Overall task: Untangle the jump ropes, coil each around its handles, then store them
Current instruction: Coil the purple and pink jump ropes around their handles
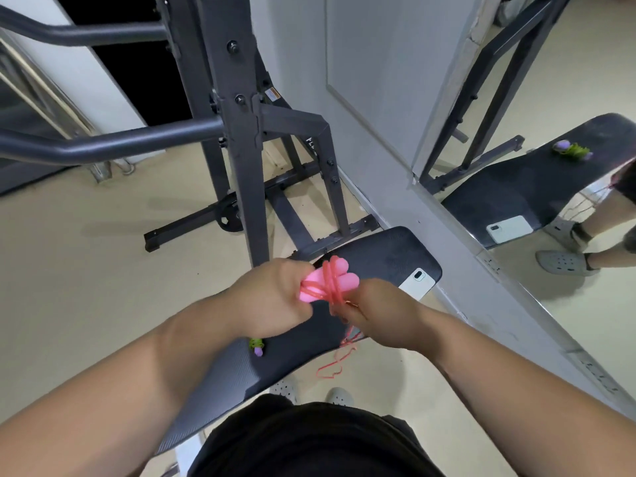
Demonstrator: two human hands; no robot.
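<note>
At frame centre, above the bench (385, 253): pink jump rope (331, 287), partly wound.
Your left hand (272, 297) clamps both handles (347, 280), fingers curled; your right hand (378, 315) pinches the rope just beside them.

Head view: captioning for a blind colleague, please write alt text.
The left hand grips two pink handles above a dark bench while the right hand pinches the pink rope, several turns already wound round them. Loose rope trails to the floor; a phone lies on the bench.
</note>
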